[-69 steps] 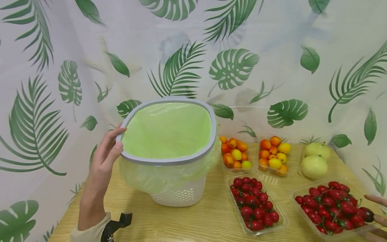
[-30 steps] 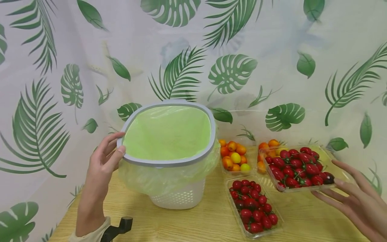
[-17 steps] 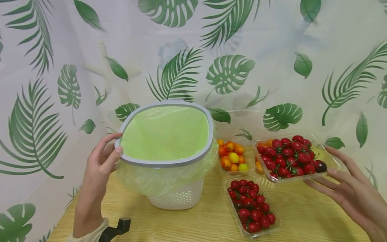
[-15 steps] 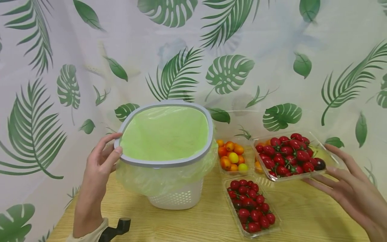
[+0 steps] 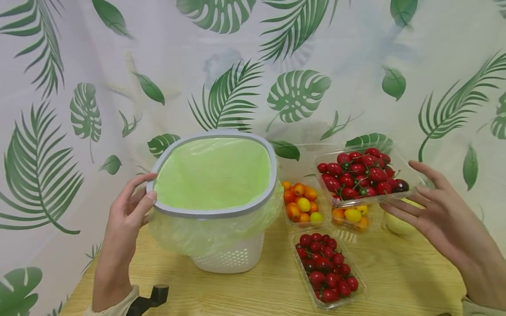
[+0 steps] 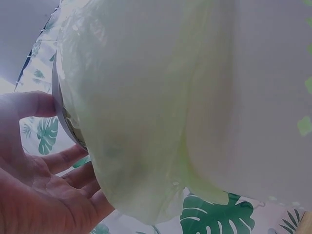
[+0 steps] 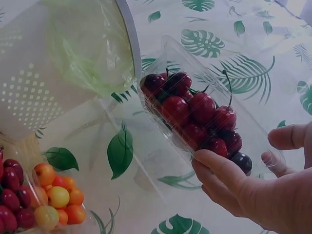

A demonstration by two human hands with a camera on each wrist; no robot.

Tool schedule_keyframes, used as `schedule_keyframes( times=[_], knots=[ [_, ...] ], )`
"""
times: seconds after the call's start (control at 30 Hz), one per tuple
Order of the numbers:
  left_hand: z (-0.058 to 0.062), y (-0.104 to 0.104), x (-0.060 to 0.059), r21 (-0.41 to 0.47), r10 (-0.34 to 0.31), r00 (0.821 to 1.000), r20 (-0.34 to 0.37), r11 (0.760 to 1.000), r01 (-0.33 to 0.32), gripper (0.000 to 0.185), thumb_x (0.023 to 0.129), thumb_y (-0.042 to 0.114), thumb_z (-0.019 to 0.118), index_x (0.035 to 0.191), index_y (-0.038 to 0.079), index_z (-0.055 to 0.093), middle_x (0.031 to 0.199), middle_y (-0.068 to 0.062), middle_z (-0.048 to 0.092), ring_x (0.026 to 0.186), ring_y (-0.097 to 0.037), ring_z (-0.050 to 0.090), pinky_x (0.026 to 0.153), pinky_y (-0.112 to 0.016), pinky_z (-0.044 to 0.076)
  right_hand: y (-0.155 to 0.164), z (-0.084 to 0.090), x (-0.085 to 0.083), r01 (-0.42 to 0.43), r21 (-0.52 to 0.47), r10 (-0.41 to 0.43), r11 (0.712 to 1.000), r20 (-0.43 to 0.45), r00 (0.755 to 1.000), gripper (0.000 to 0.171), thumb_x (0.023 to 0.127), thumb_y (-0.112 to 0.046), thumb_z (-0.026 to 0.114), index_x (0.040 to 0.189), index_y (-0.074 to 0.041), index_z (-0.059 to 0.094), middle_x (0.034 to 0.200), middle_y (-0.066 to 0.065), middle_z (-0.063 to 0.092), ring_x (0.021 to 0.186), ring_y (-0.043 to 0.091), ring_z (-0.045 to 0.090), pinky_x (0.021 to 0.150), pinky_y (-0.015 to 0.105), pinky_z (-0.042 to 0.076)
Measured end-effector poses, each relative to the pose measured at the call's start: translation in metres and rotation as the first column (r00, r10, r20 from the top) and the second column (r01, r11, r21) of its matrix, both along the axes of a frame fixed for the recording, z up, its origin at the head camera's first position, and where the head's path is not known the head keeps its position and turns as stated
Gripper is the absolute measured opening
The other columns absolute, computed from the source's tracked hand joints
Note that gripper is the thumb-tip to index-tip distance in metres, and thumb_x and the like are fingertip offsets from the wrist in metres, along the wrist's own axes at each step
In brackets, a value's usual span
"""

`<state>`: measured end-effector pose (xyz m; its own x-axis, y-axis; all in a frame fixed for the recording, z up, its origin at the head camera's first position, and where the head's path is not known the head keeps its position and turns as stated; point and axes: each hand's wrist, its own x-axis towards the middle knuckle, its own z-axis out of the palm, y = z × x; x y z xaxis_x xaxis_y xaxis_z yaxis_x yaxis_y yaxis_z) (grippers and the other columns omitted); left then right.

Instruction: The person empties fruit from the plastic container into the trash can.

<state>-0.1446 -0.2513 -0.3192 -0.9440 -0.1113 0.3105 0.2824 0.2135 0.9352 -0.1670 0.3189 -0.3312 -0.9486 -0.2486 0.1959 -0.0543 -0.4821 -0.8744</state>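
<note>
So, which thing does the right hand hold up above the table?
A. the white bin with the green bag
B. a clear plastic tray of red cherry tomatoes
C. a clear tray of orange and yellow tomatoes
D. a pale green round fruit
B: the right hand holds the clear plastic tray of red cherry tomatoes in the air, above the trays lying on the wooden table.

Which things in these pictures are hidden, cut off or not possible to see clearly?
- Bin bottom inside: head view, green liner covers it.
- Pale fruit: head view, right hand and the held tray of red tomatoes hide most of it.
- Rear tray of orange fruit: head view, partly behind the held tray.
- Left hand fingers: head view, behind the bin rim; left wrist view is blurred.
</note>
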Motion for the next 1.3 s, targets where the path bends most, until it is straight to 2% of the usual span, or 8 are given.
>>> schedule_keyframes(
  times=[0.07,0.13,0.37,0.47,0.63,0.77,1.1,1.3],
  knots=[
    [0.0,0.0,0.0,-0.004,0.003,1.0,0.003,1.0,-0.003,0.04,0.107,0.025,0.055,0.145,0.015,0.053,0.144,-0.018,0.055,0.112,-0.016,0.064,0.081,-0.027,0.053,-0.006,0.006,-0.003,0.025,0.047,-0.025,0.999,-0.012,1.0,0.058,0.111,-0.003,0.031,0.162,-0.025,0.015,0.14,0.009,0.017,0.118,0.03,0.064,0.095,0.045,0.054],
    [0.001,0.0,0.0,-0.011,0.003,1.0,0.005,1.0,-0.003,0.04,0.107,0.025,0.055,0.146,0.016,0.052,0.144,-0.018,0.055,0.114,-0.017,0.063,0.082,-0.026,0.052,-0.012,0.012,-0.005,0.039,0.055,-0.038,0.998,-0.023,0.999,0.059,0.11,-0.002,0.032,0.162,-0.025,0.016,0.139,0.01,0.02,0.119,0.031,0.063,0.095,0.044,0.054],
    [0.002,0.0,0.0,-0.014,0.001,1.0,0.003,1.0,-0.001,0.04,0.107,0.024,0.054,0.146,0.015,0.052,0.145,-0.017,0.055,0.114,-0.019,0.062,0.081,-0.028,0.051,-0.033,0.033,-0.017,0.07,0.078,-0.068,0.995,-0.03,0.997,0.058,0.11,-0.007,0.038,0.16,-0.029,0.019,0.159,0.012,-0.02,0.119,0.028,0.064,0.093,0.042,0.055],
    [0.002,0.0,0.0,-0.005,-0.002,1.0,-0.007,1.0,0.002,0.039,0.107,0.023,0.054,0.145,0.014,0.053,0.144,-0.019,0.055,0.111,-0.019,0.063,0.079,-0.028,0.051,-0.042,0.041,-0.021,0.067,0.049,-0.065,0.997,-0.038,0.997,0.056,0.11,-0.006,0.039,0.158,-0.027,0.021,0.154,0.01,0.008,0.12,0.031,0.063,0.093,0.044,0.055],
    [0.001,0.001,-0.001,0.0,-0.002,1.0,-0.013,1.0,0.002,0.04,0.107,0.023,0.055,0.145,0.014,0.053,0.144,-0.019,0.056,0.111,-0.019,0.063,0.079,-0.028,0.052,-0.059,0.056,-0.028,0.031,-0.024,-0.033,0.999,-0.064,0.997,0.052,0.109,-0.003,0.04,0.154,-0.024,0.026,0.133,0.009,0.035,0.12,0.036,0.063,0.094,0.047,0.054],
    [0.001,0.001,0.0,0.0,0.0,1.0,-0.007,1.0,0.0,0.04,0.107,0.023,0.054,0.146,0.014,0.052,0.144,-0.018,0.055,0.113,-0.019,0.062,0.081,-0.028,0.052,-0.077,0.068,-0.033,0.001,-0.046,-0.006,0.999,-0.101,0.995,0.049,0.108,-0.002,0.04,0.151,-0.022,0.029,0.143,0.011,0.039,0.12,0.04,0.063,0.095,0.048,0.054],
    [0.001,0.001,-0.001,-0.006,-0.006,1.0,-0.007,1.0,0.006,0.041,0.107,0.024,0.054,0.146,0.015,0.052,0.146,-0.017,0.054,0.117,-0.02,0.061,0.082,-0.028,0.051,-0.118,0.083,-0.042,-0.008,-0.01,0.006,1.0,-0.159,0.987,0.052,0.107,-0.003,0.046,0.153,-0.023,0.03,0.16,0.013,0.013,0.123,0.039,0.059,0.097,0.045,0.053],
    [0.0,0.0,-0.001,0.004,-0.011,1.0,-0.015,1.0,0.011,0.04,0.107,0.023,0.054,0.146,0.014,0.052,0.147,-0.018,0.054,0.115,-0.018,0.062,0.08,-0.028,0.051,-0.142,0.09,-0.045,-0.023,-0.012,0.02,1.0,-0.166,0.986,0.053,0.106,-0.002,0.05,0.152,-0.022,0.032,0.155,0.018,0.023,0.125,0.037,0.059,0.097,0.043,0.052]
  ],
)
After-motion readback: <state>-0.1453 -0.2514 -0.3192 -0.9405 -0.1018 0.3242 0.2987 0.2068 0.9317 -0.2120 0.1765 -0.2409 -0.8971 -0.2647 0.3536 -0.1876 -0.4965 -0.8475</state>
